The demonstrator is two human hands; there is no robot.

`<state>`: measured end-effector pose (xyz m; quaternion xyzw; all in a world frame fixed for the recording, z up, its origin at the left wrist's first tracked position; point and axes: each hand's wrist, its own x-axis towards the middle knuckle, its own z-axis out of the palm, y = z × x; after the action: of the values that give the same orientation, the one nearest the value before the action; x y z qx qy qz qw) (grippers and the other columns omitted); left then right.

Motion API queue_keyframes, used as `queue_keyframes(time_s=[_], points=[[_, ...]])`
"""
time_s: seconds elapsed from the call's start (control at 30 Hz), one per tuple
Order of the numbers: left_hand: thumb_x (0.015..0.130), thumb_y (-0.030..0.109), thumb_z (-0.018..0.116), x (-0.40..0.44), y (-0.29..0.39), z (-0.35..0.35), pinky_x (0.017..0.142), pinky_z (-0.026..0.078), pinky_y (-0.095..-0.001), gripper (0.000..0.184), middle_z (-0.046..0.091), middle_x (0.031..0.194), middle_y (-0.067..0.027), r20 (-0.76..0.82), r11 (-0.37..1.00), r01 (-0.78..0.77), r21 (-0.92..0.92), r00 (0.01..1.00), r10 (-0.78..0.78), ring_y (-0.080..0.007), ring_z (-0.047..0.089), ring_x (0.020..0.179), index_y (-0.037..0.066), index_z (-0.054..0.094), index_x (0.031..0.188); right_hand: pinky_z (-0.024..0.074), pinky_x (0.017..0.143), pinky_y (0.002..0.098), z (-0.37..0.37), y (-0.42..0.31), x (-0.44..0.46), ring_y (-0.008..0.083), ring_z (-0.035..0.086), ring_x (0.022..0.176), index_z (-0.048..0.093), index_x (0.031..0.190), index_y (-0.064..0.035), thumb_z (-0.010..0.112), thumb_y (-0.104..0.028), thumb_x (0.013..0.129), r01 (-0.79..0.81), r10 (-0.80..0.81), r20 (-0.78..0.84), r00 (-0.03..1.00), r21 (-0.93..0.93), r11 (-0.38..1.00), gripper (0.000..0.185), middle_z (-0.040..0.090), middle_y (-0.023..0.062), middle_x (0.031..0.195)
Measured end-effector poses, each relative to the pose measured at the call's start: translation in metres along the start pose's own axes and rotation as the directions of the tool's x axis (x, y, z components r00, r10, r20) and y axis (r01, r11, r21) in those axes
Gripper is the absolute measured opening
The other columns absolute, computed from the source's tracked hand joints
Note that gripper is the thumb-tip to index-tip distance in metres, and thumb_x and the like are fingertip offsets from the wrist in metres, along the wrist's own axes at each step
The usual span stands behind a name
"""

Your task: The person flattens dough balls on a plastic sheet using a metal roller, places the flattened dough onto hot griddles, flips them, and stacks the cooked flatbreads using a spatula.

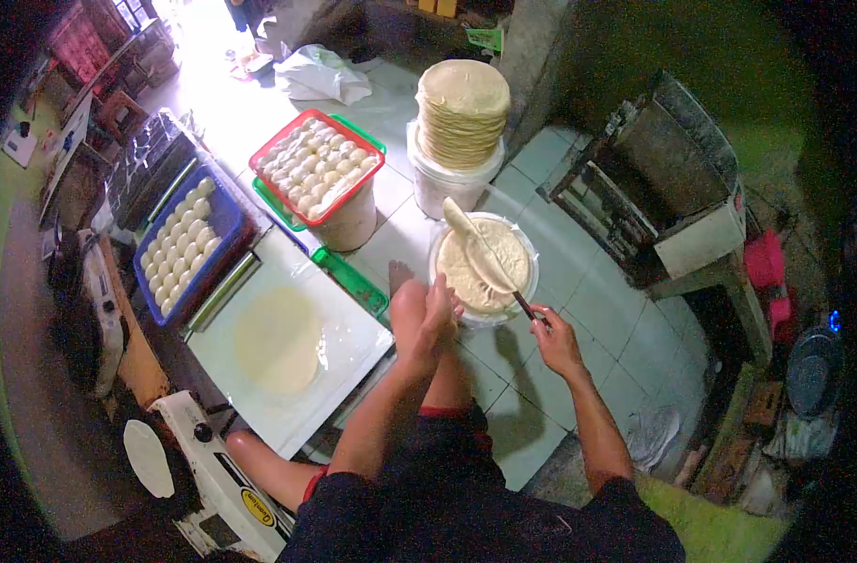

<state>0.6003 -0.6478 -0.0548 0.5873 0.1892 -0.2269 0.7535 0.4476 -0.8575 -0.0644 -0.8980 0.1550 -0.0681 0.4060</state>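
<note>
My right hand (552, 338) is closed round the dark handle of a long tool (489, 253), whose pale, coated blade slants up and left over a white bucket (534, 246). Pale dough rounds (504, 242) fill the top of that bucket. At the bucket's left edge is my left hand (438, 308), near the dough; its fingers are partly hidden and I cannot make out whether they hold anything. A thin round sheet of dough (280, 338) lies on the white board (231, 375) to the left.
Dough balls fill a red tray (379, 167) and a blue tray (154, 308). Behind the bucket, a tall stack of flat rounds (462, 113) stands on another white bucket (430, 188). A green tray (351, 281) lies beside the board. A machine (222, 469) stands lower left; metal equipment (673, 159) is at right.
</note>
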Motion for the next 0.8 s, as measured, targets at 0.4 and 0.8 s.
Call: queue_keyframes(time_s=[0.4,0.8], points=[[0.084,0.033,0.068,0.015,-0.045,0.029,0.072,0.045,-0.0510,0.040,0.052,0.090,-0.0223,0.062,0.580,-0.336,0.742,0.896,0.439,-0.0331,0.055,0.084,-0.002,0.047,0.088,0.0543,0.072,0.0347,0.014,0.147,0.046,0.0158,0.066,0.082,0.063,0.117,-0.0040,0.078,-0.008,0.078,-0.144,0.154,0.149,0.977,-0.073,0.987,0.042,0.068,0.0075,0.094],[0.090,0.027,0.062,0.028,-0.200,0.017,0.104,0.037,-0.0673,0.051,0.033,0.157,-0.0186,0.833,-0.039,-0.846,0.532,0.531,-0.153,-0.0381,0.038,0.141,0.010,0.053,0.138,0.0511,0.066,0.0376,0.056,0.169,0.015,0.0245,0.065,0.072,0.066,0.101,0.0032,0.060,-0.020,0.093,-0.212,0.207,-0.181,0.962,-0.009,0.977,0.026,0.065,0.0119,0.076]])
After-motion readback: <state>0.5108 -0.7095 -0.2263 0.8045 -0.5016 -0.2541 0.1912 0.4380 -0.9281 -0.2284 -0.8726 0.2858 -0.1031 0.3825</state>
